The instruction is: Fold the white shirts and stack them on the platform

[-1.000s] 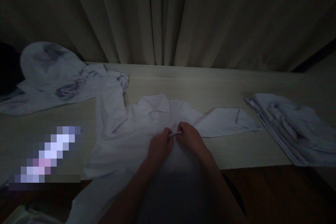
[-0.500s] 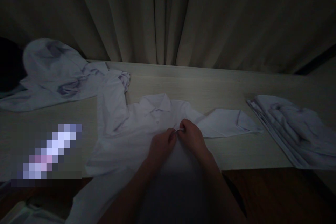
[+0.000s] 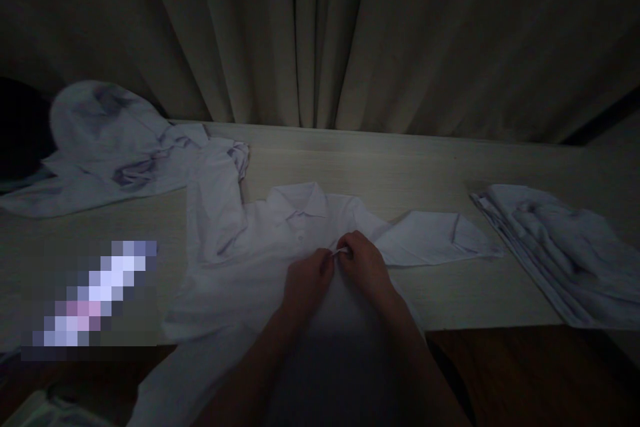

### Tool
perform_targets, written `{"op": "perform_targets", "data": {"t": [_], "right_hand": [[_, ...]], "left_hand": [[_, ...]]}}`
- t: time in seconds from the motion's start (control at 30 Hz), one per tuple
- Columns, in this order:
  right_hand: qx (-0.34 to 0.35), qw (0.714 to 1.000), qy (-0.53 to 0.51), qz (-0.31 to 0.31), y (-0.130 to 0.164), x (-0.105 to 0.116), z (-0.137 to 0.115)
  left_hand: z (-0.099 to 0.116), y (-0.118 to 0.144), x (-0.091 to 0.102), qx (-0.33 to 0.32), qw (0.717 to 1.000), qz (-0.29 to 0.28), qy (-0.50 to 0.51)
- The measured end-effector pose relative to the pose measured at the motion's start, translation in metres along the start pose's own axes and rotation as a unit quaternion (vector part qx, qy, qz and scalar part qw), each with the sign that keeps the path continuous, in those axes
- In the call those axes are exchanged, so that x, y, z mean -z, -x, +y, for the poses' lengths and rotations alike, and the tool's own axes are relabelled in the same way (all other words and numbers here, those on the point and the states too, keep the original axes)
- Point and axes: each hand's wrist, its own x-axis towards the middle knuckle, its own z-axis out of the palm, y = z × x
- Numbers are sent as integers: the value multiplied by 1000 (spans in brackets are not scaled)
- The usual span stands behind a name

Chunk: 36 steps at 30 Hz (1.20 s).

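Change: both hands stay pinched at the placket, barely shifted.
Shirt: flat mid-desk, collar toward 12, hem toward 6.
Left hand, right hand: gripping shirt front.
Around: crumpled clothes at 10, folded stack at 3.

I see a white collared shirt lying flat, front up, at the desk's near edge, collar toward the far edge, sleeves spread sideways, hem hanging over the near edge.
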Motion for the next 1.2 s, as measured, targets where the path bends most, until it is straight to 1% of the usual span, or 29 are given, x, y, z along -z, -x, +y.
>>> {"op": "perform_targets", "data": {"t": [0.17,0.4,0.5,0.63,0.73,0.87,0.97,1.1,1.2], "right_hand": [[-6,1000,21,-12,0,-3,-1],[2,1000,15,-6,3,-5,0],[3,1000,18,-7,4,-6,0],[-5,999,27,-17,3,-8,1],[-13,999,31,-18,4,-9,1],[-22,999,42,-18,4,-8,-2],[-24,999,40,-11,3,-7,-3],[-37,999,28,8,-1,-10,-3],[-43,999,26,-1,-2,-11,-1]], "left_hand": [[3,1,2,24,999,-3,26],[0,0,-3,-16,998,-12,64],[0,-1,-4,-18,993,-12,113],[0,-3,-4,4,988,-10,155],[0,-3,-6,7,984,-23,176],[0,-2,-7,-1,986,-39,162],[-1,-2,-7,8,987,-48,151],[-2,-2,-8,21,989,-35,142],[-4,-1,-10,19,991,-29,131]]}}
